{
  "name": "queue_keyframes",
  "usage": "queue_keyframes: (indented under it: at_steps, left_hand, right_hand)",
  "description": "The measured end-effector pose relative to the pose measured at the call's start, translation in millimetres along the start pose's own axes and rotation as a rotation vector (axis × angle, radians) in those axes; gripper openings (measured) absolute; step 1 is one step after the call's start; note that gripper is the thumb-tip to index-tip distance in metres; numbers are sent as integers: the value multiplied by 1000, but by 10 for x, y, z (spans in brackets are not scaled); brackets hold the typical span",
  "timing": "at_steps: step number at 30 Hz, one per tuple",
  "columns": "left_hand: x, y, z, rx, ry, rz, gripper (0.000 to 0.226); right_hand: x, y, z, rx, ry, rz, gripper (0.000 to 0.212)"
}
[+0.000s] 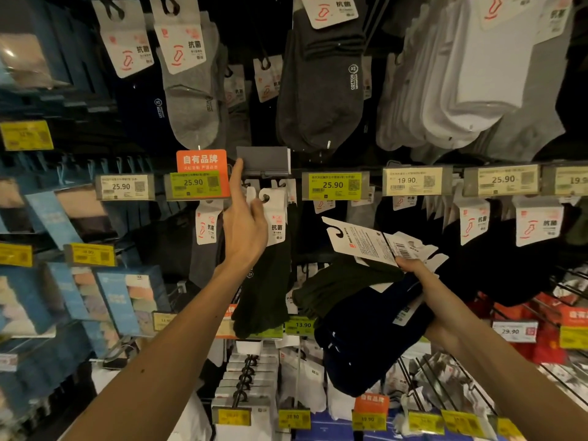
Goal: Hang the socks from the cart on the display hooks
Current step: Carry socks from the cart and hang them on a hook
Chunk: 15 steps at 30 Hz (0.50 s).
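Sock wall (318,100): left hand (245,227) pinches dark sock pack (267,281) below label holder (264,160); right hand (413,272) grips sock bundle (366,313).

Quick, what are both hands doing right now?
Left hand: pinching the card of the dark sock pack, forefinger touching the grey label flap.
Right hand: gripping a bundle of sock packs.

Sock pack (270,249) left of sock bundle (366,307)
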<state>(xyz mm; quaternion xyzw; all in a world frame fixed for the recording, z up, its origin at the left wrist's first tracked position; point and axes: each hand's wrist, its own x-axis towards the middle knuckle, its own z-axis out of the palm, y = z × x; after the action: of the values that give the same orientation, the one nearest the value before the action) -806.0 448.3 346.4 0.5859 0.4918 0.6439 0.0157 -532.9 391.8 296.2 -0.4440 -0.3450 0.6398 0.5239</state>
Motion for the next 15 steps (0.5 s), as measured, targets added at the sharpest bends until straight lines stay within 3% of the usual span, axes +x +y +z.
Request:
queue_keyframes:
  at_steps: [8, 11, 13, 15]
  left_hand:
    - [-108, -47, -38, 176, -40, 26, 78]
    - [-481, 102, -103, 248, 6, 79, 63]
    - [-781, 251, -148, 167, 6, 98, 51]
    - [-989, 433, -162, -57, -110, 28, 51]
  right_hand:
    - [15, 15, -38, -1, 5, -1, 29]
    - [-22, 21, -49, -1, -6, -12, 22]
    - [-47, 31, -39, -4, -18, -18, 22]
    - [-62, 59, -11, -14, -29, -24, 25]
